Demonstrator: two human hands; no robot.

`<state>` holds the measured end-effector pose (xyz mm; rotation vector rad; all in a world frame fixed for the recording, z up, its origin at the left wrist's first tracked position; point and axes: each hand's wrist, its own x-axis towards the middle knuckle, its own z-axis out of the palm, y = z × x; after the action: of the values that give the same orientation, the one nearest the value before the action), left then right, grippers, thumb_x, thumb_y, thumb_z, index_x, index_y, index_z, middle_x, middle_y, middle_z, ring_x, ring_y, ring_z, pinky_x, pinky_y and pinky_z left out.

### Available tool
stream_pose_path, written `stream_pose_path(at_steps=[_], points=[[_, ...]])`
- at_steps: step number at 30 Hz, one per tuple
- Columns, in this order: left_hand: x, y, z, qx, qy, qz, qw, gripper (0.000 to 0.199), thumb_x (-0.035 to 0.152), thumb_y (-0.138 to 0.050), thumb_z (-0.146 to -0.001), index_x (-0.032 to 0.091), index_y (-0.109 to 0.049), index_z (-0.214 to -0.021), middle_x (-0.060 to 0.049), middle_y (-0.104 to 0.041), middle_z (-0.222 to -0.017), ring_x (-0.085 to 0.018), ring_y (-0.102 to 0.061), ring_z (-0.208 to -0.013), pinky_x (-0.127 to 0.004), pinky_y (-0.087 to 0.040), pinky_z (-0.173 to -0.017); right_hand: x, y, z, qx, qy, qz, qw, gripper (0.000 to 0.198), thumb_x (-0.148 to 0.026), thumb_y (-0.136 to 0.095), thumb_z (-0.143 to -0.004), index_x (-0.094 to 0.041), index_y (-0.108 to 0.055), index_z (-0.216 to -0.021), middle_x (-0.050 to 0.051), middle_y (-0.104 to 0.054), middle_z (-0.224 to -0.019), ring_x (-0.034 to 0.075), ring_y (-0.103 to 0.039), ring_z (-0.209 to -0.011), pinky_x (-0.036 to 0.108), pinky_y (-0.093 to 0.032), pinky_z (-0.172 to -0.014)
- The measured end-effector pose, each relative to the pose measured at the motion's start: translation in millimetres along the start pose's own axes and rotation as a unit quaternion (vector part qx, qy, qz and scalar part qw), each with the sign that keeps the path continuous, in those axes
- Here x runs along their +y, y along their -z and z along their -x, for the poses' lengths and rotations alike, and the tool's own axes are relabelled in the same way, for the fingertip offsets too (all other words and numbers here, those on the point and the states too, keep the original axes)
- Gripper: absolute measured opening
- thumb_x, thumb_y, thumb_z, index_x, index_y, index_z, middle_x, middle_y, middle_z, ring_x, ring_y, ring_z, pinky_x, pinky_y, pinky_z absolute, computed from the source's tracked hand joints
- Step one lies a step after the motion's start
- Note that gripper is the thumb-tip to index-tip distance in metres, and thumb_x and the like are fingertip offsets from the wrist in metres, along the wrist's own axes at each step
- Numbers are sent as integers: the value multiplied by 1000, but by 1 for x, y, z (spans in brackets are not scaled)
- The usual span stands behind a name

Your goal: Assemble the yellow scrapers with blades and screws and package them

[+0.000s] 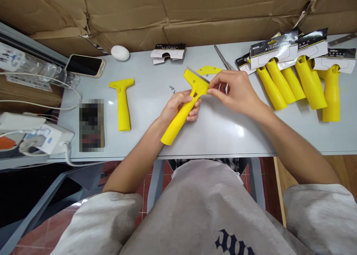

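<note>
My left hand is wrapped round the neck of a yellow scraper, whose handle slants down to the left over the table's front. A thin metal blade lies along the edge of the scraper's head. At the head's right end, my right hand pinches the blade's corner between thumb and index finger; the exact contact is partly hidden. Just behind lies a loose yellow cover plate, partly covered by the right hand. A few small screws rest on the table left of the scraper head.
Another yellow scraper lies at left, near a pixelated phone-shaped object and a phone. Several yellow handles with black-and-white cards are piled at right. Farther back are scissors-like metal, folded cards and a white egg-shaped object.
</note>
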<state>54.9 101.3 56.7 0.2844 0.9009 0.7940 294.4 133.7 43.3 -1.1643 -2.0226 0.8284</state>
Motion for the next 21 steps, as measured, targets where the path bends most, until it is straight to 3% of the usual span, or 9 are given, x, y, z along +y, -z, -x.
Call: stream_pose_path(at_steps=[4,10,17,21], points=[[0,-1,0,5,1,0,1000,30,48,-83,-105,24,-66,-109,1,-65,-76,-12,-55,-45,-20,-37,-39,5,-2,-2,-6,-51,-63,997,45,-64,-90,-103,-19,-84,-102,9,-80,-101,17,-67,-83,37,-63,-86],[0,0,-1,6,18,24,1000,37,57,-83,-106,25,-65,-112,2,-64,-76,-11,-52,-45,-20,-35,-39,7,-10,-3,4,-63,-104,993,57,-75,-89,-101,-19,-81,-101,10,-76,-94,19,-71,-91,37,-68,-84],[0,0,-3,9,14,22,1000,33,54,-79,-109,25,-63,-108,2,-63,-77,-11,-52,-46,-19,-34,-39,6,-23,1,37,-87,-122,988,53,-72,-86,-105,-20,-77,-101,9,-71,-86,21,-75,-98,35,-69,-85],[0,-2,-3,18,19,25,999,37,57,-81,-107,25,-63,-108,2,-63,-77,-11,-51,-45,-19,-33,-39,10,-29,2,30,-100,-128,986,50,-69,-84,-108,-19,-78,-105,9,-72,-88,20,-74,-92,33,-66,-77]])
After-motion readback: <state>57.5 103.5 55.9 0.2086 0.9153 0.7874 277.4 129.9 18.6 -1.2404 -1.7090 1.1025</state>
